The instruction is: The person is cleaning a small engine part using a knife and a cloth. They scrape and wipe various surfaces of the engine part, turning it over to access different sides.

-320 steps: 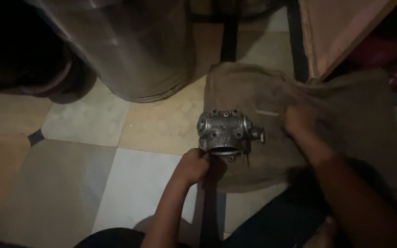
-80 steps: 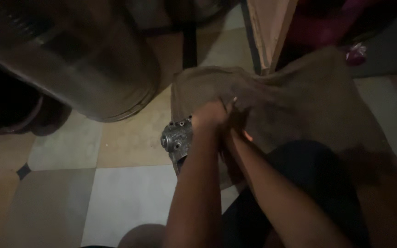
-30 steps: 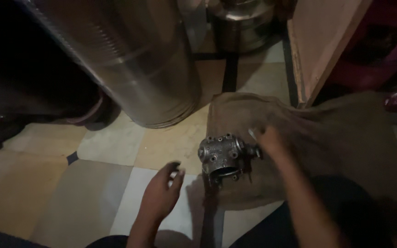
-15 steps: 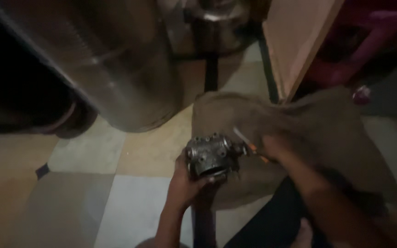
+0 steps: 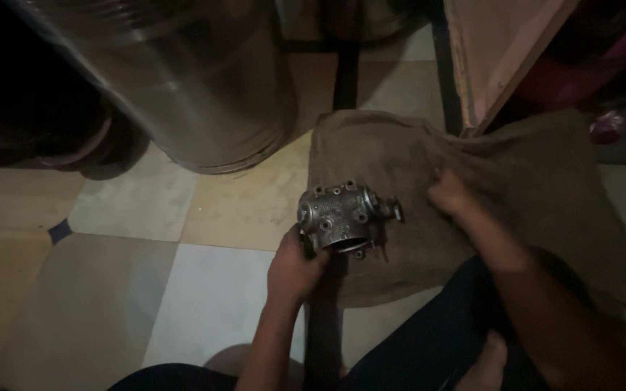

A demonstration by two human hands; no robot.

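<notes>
A grey cast-metal engine part (image 5: 342, 217) with several bolt holes and a round opening sits on the left edge of a brown burlap sack (image 5: 537, 188) spread on the floor. My left hand (image 5: 295, 264) grips the part from its near left side. My right hand (image 5: 451, 194) rests on the sack to the right of the part, fingers curled; in this dim view I cannot make out whether it holds something small.
A large shiny steel drum (image 5: 175, 72) stands at the back left on the tiled floor (image 5: 110, 275). A wooden board (image 5: 494, 51) leans at the back right. My dark-trousered legs and a bare foot (image 5: 483, 362) are at the bottom.
My left hand has closed on the metal part, which it was away from a second ago. My right hand has moved off the part to the sack on its right.
</notes>
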